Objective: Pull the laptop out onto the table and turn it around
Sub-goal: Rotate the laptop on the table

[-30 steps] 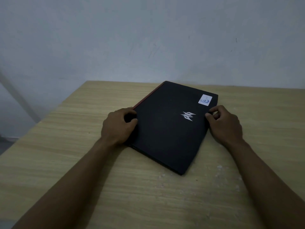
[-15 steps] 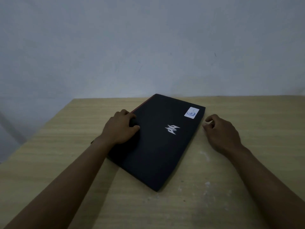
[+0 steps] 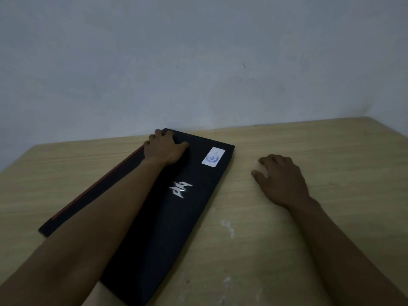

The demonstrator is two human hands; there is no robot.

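A closed black laptop (image 3: 167, 228) lies flat and skewed on the wooden table (image 3: 287, 239), with a silver logo and a white sticker on its lid and a red strip along its left edge. My left hand (image 3: 164, 150) grips its far left corner, fingers curled over the edge, and my forearm lies across the lid. My right hand (image 3: 280, 180) rests on the bare table to the right of the laptop, fingers loosely spread, not touching it.
A plain grey wall (image 3: 198, 62) rises right behind the table's far edge, close to the laptop's far corner. The table's left edge runs diagonally at the left. A few white specks mark the wood near the laptop.
My left hand slid from the laptop's left side to its far corner. The laptop has turned and now reaches closer to me. My right hand let go and rests on the table.
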